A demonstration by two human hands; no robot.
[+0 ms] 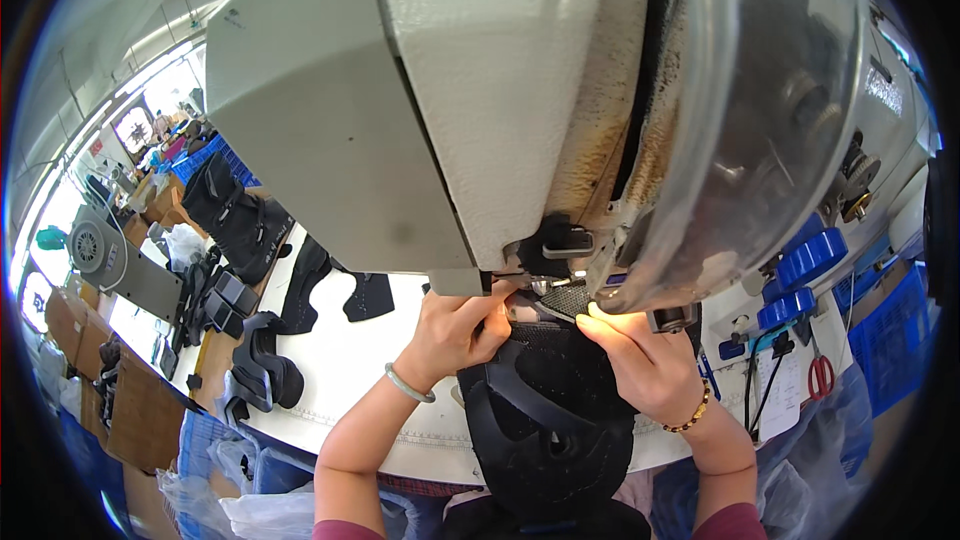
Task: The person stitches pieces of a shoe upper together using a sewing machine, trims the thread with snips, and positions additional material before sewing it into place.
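A large grey-white sewing machine head (pixel 330 130) fills the upper middle, with a clear plastic cover (pixel 760 120) on its right side. Under it, a black sewn piece (pixel 560 420) with curved straps and a small opening hangs toward me over the table's near edge. My left hand (pixel 455 332) pinches its far edge at the left, its fingertips partly hidden behind the machine. From the right, my right hand (pixel 645 358) holds the edge between thumb and fingers, by a patch of dark grey mesh (pixel 568 300). The needle area is lit and partly covered.
Black cut pieces (pixel 370 297) lie on the white tabletop (pixel 350 380), with a stack of curved black pieces (pixel 265 365) at its left edge. Behind stands a tall black boot-like item (pixel 235 215). Red-handled scissors (pixel 820 377), blue knobs (pixel 810 258) and a blue crate (pixel 895 340) are at right.
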